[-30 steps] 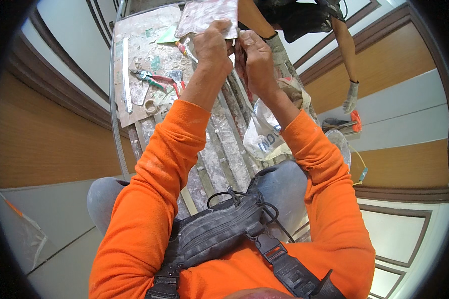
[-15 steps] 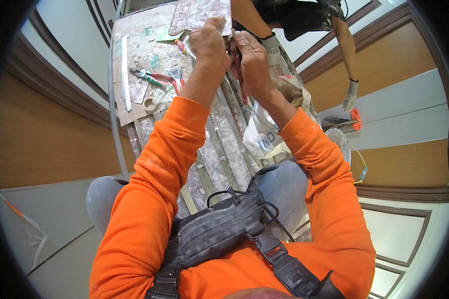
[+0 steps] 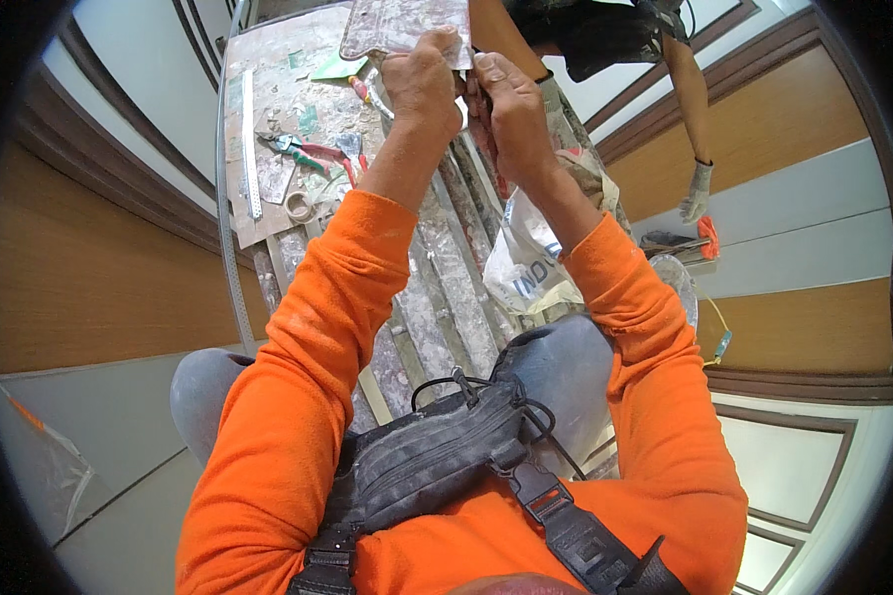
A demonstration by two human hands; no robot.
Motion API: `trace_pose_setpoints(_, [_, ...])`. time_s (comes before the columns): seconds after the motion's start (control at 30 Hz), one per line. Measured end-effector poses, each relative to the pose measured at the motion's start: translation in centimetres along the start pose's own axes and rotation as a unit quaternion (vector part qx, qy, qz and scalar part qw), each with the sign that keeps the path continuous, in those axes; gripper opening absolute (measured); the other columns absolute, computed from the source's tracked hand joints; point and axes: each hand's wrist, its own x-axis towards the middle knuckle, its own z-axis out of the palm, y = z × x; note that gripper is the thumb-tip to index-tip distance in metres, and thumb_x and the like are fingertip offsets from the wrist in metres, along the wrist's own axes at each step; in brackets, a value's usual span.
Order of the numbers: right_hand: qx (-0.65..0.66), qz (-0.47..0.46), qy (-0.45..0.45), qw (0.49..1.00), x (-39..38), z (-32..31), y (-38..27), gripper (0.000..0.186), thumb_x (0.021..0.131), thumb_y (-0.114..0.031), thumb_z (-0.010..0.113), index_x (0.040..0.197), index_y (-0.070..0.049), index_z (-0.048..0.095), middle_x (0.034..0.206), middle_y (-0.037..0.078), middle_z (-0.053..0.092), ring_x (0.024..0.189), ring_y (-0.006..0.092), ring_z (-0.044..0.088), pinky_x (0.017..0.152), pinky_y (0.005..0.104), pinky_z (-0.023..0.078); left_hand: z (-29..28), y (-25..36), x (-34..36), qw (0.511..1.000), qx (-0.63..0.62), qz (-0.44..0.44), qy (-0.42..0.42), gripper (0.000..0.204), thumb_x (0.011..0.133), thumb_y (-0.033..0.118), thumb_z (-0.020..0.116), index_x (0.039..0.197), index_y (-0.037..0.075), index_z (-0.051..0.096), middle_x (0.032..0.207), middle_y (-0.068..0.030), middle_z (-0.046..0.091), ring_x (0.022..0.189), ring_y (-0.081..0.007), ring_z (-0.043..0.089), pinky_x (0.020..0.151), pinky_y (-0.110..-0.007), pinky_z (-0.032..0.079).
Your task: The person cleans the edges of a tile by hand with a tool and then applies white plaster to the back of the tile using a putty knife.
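A pale, plaster-smeared rectangular plate (image 3: 399,22) is held up at the top centre. My left hand (image 3: 425,91) is closed on its lower edge, thumb over the surface. Just to its right, my right hand (image 3: 518,124) is closed round a reddish-brown, elongated object (image 3: 478,129) that reaches down below the plate; I cannot make out what it is. Left of my hands, a dusty board (image 3: 273,59) holds pliers with red and green handles (image 3: 318,154), a scraper (image 3: 351,144), a white metal strip (image 3: 251,149), a tape roll (image 3: 300,206) and green scraps (image 3: 335,69).
I sit on a slatted, dust-covered platform (image 3: 432,297). A white sack (image 3: 521,263) lies right of centre. At upper right a co-worker in dark clothes leans over, a gloved hand (image 3: 697,193) hanging near an orange item (image 3: 706,238). A clear bucket (image 3: 678,283) sits at right.
The plate and both my hands have shifted slightly up and left since a second ago, with small back-and-forth movement. My grips look the same.
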Motion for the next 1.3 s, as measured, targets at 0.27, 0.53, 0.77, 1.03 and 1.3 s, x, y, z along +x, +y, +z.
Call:
trace_pose_setpoints(0.27, [0.026,-0.019,0.027,0.999,-0.6,1.4,1.4,0.030,0.109,-0.029,0.045,0.084,-0.012,0.052,0.060,-0.005,0.044,0.042,0.0043,0.037,0.037,0.0210,0.031,-0.5,0.9,0.8,1.000,-0.016,-0.020,0.001,0.013,0.088,0.014,0.068,0.090,0.002,0.064,0.077,-0.0057,0.060,0.059,-0.0173,0.055,0.051,-0.030,0.044])
trace_pose_setpoints(0.53, [0.003,-0.045,0.046,0.998,0.6,0.4,-0.1,0.030,0.108,-0.025,0.045,0.082,-0.012,0.051,0.064,-0.004,0.044,0.045,0.0042,0.036,0.039,0.0219,0.029,0.4,0.1,-0.8,0.996,0.003,0.053,-0.065,0.015,0.087,0.015,0.070,0.090,0.001,0.067,0.082,-0.0082,0.066,0.068,-0.0213,0.065,0.062,-0.032,0.056])
trace_pose_setpoints(0.77, [-0.034,-0.055,0.016,0.998,-0.3,0.3,0.3,0.030,0.109,-0.027,0.045,0.085,-0.012,0.054,0.063,-0.006,0.046,0.045,0.0026,0.035,0.040,0.0195,0.031,0.4,0.0,-0.2,1.000,-0.009,0.004,-0.020,0.015,0.088,0.013,0.068,0.092,-0.001,0.066,0.084,-0.0094,0.065,0.065,-0.0214,0.063,0.059,-0.034,0.054])
trace_pose_setpoints(1.03, [-0.039,-0.070,0.008,0.997,-0.4,0.7,1.1,0.029,0.109,-0.026,0.046,0.085,-0.012,0.055,0.063,-0.007,0.046,0.046,0.0017,0.035,0.040,0.0198,0.030,-0.3,-0.4,0.8,0.999,-0.042,-0.021,0.007,0.021,0.080,0.012,0.073,0.089,0.001,0.058,0.083,-0.0078,0.060,0.067,-0.0209,0.060,0.059,-0.036,0.051])
trace_pose_setpoints(1.3, [0.028,-0.041,0.026,0.998,-0.6,1.4,1.5,0.028,0.109,-0.027,0.045,0.087,-0.011,0.056,0.062,-0.006,0.047,0.045,0.0031,0.039,0.041,0.0198,0.032,-0.5,0.0,1.8,0.993,-0.084,-0.082,0.003,0.018,0.086,0.015,0.069,0.092,0.000,0.062,0.082,-0.0082,0.062,0.061,-0.0216,0.057,0.055,-0.036,0.048])
